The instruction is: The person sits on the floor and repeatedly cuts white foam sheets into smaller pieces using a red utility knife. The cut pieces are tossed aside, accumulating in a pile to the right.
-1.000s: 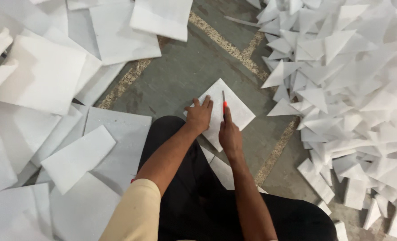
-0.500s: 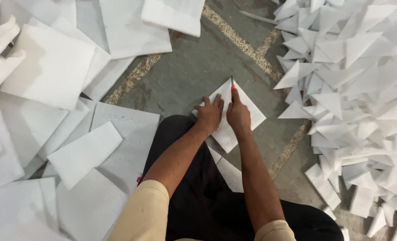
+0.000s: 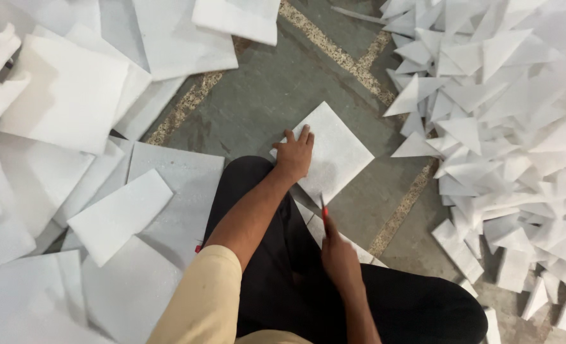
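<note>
A white square foam sheet (image 3: 337, 153) lies on the grey floor in front of my knee. My left hand (image 3: 293, 155) presses flat on its left corner, fingers spread. My right hand (image 3: 339, 256) is pulled back near my leg, closed around a thin red-handled blade (image 3: 324, 210) whose tip points toward the sheet's near edge.
A heap of white cut triangles (image 3: 499, 121) fills the right side. Large white foam squares (image 3: 72, 127) are stacked on the left and at the top. My black-trousered leg (image 3: 283, 267) lies across the bottom. A bare strip of patterned floor (image 3: 264, 95) runs between the piles.
My right hand has drawn the blade back from the far corner of the sheet toward my body. My left hand stayed on the sheet, and the view shifted slightly.
</note>
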